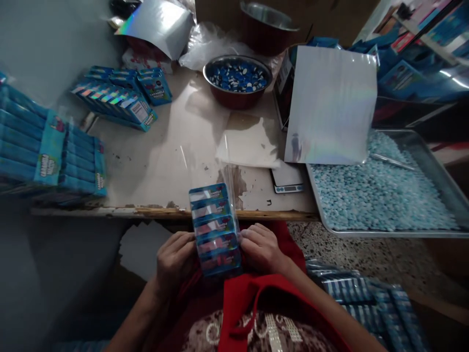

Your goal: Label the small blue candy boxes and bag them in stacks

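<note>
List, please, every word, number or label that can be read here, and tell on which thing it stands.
"CARAMELO": upright blue candy box, at the back; a blurred second word, perhaps "MACIZO".
"CARAMELO": plastic-wrapped pack in the center, on its top box.
"CARAMELO": leftmost stack of blue boxes, slightly blurred.
Too small or blurred: the digital scale display and other box print.
Shirt lettering: partly covered, no whole word readable.

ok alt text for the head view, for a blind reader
Left hand and right hand hold a clear bag of blue Caramelo boxes at a worn table. Beyond stands a bowl of blue pieces; to the right, a tray of pale pellets.
</note>
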Tool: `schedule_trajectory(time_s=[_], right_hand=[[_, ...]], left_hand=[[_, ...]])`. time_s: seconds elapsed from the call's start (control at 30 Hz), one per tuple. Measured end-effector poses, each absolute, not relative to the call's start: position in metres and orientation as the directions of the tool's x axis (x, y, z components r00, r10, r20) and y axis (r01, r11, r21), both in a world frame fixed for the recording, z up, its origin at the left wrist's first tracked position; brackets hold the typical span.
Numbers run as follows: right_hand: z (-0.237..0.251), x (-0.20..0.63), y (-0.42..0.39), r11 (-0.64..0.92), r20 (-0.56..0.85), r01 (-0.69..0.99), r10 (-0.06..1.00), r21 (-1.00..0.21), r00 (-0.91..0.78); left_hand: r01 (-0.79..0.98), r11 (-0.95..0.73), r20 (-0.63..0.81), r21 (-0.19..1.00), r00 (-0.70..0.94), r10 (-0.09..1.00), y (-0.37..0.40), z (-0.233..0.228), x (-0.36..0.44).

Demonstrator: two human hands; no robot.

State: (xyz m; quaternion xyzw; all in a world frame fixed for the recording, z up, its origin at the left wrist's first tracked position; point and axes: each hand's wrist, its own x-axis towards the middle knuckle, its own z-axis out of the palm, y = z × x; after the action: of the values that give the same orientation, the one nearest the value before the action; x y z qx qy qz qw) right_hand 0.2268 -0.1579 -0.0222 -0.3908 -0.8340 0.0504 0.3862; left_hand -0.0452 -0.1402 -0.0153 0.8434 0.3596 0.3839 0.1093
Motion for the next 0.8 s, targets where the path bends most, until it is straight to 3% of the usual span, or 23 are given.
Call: schedule_trajectory(time_s=[0.1, 0.2, 0.33, 0.4, 0.47, 0.57, 0.7, 0.8], right_hand=[[-0.028, 0.244, -0.182, 0.717, 0.559, 0.573, 0.684, -0.397, -0.468], [-0.036, 0.261, -0.205, 0.709, 0.515, 0.505, 0.705, -0.493, -0.487], [-0.040, 0.269, -0.215, 0.513, 0.336, 0.456, 0.845, -0.727, -0.416], [-0.038, 0.266, -0.212, 0.340, 0.180, 0.420, 0.910, -0.842, -0.374], [-0.036, 0.260, -0.209, 0.238, 0.085, 0.397, 0.927, -0.886, -0.366], [-0.036, 0.246, -0.203, 0.337, 0.183, 0.440, 0.916, -0.832, -0.357], [-0.039, 0.223, -0.192, 0.540, 0.433, 0.620, 0.838, -0.569, -0.332], [-0.039, 0.207, -0.181, 0.526, 0.533, 0.733, 0.804, -0.431, -0.263]], left_hand=[[0.477, -0.719, 0.507, 0.506, 0.510, 0.695, -0.168, -0.020, -0.043], [0.425, -0.607, 0.348, 0.672, 0.542, 0.765, -0.193, -0.027, -0.046], [0.337, -0.072, -0.062, 0.939, 0.371, 0.927, -0.210, -0.028, -0.038], [0.202, 0.191, -0.246, 0.961, 0.301, 0.921, -0.213, -0.025, -0.029], [0.104, 0.283, -0.300, 0.954, 0.265, 0.916, -0.213, -0.023, -0.020], [0.174, 0.241, -0.266, 0.955, 0.139, 0.954, -0.208, -0.016, -0.011], [0.494, 0.112, -0.159, 0.862, 0.053, 0.986, -0.193, -0.004, 0.000], [0.623, 0.011, -0.049, 0.782, 0.044, 0.998, -0.178, -0.001, 0.007]])
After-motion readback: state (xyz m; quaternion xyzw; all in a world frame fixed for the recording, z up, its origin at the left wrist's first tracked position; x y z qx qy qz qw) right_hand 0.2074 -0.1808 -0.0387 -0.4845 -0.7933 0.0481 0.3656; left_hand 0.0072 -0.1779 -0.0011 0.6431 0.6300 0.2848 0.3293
